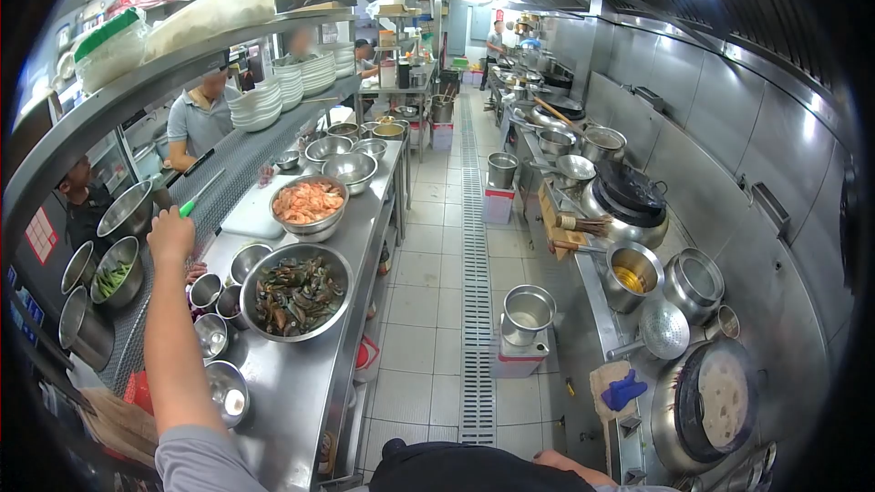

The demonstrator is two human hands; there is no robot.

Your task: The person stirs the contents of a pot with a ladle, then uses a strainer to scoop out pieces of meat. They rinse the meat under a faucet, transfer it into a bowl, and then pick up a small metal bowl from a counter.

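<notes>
My left hand [171,235] reaches up over the steel counter, closed around the green handle of a knife [189,207]. The blade points up and away, toward the ridged metal shelf. To the right of it lies a white cutting board [255,216]. A steel bowl of peeled shrimp [308,202] sits beside the board. Closer to me is a wide bowl of mussels [301,293]. Small steel cups [206,290] cluster below my left wrist. At the bottom edge, only part of my right hand [549,459] shows next to my dark clothing; its fingers are hidden.
Stacked white plates [258,107] stand on the left shelf, near a bowl of green vegetables [113,279]. Stoves with woks [624,205] and a pot of yellow liquid [633,279] line the right. A drain grate [476,310] runs along the aisle. Several people work farther off.
</notes>
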